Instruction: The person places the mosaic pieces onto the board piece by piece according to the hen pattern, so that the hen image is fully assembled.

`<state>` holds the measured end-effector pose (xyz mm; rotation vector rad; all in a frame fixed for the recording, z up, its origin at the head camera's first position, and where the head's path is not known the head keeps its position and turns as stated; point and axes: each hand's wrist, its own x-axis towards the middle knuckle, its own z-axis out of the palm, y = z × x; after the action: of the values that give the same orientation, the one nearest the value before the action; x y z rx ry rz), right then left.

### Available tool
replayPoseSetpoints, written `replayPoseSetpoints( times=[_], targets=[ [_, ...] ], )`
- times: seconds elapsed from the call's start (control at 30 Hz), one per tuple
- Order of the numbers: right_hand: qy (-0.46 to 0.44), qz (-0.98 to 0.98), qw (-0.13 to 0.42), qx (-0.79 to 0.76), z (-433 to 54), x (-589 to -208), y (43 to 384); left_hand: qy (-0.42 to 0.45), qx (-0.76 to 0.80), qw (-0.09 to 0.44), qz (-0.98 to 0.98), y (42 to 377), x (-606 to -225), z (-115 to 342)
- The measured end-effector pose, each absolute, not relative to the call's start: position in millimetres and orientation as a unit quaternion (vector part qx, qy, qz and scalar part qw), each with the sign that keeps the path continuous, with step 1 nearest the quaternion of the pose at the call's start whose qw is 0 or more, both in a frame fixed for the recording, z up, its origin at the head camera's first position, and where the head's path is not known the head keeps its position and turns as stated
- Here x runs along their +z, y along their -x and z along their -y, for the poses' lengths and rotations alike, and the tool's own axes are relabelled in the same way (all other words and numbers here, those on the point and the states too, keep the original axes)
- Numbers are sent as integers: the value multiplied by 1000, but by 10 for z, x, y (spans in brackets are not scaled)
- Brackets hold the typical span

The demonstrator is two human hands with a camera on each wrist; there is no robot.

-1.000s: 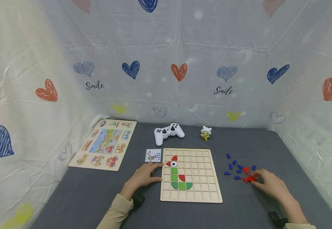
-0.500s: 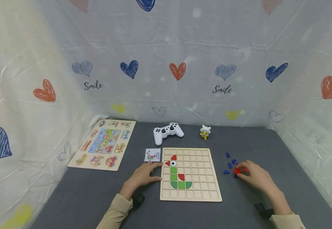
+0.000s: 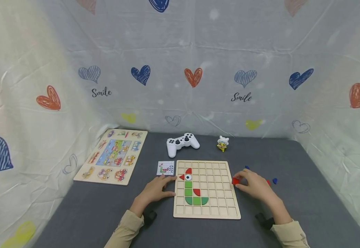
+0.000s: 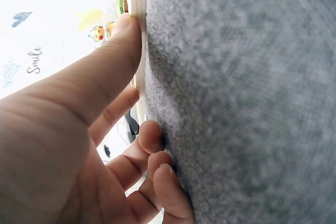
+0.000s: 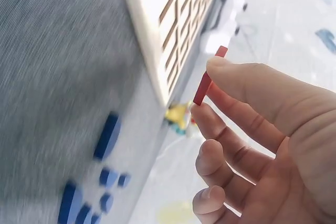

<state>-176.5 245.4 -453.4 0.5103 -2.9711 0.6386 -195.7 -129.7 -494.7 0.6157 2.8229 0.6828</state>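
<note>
The wooden grid board (image 3: 221, 206) lies flat on the table, with red and green tiles and an eye tile set in its left part. My left hand (image 3: 154, 189) rests at the board's left edge. Its thumb (image 4: 118, 45) and index fingertip touch that edge in the left wrist view. With thumb and fingers, my right hand (image 3: 255, 185) pinches a thin red tile (image 3: 235, 181) just above the board's right edge. The right wrist view shows this red tile (image 5: 210, 77) edge-on. Loose blue tiles (image 5: 108, 136) lie behind the right hand, which hides most of them from the head view.
A small pattern card (image 3: 165, 168) lies at the board's upper left. Behind stand a white game controller (image 3: 183, 143) and a small figurine (image 3: 222, 143). A picture puzzle board (image 3: 111, 156) lies far left. One blue tile (image 3: 275, 181) shows right of the right hand.
My right hand has picked up the red tile from the loose pile and carried it left to the board's right edge. The left hand stays in place.
</note>
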Motion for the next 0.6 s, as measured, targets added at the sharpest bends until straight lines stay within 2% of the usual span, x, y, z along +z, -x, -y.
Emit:
replayPoseSetpoints(
  times=[0.6],
  targets=[
    [-205, 955, -9, 215, -1871, -4656, 1816, -206, 227, 87, -948, 1967, -4962, 1298]
  ],
)
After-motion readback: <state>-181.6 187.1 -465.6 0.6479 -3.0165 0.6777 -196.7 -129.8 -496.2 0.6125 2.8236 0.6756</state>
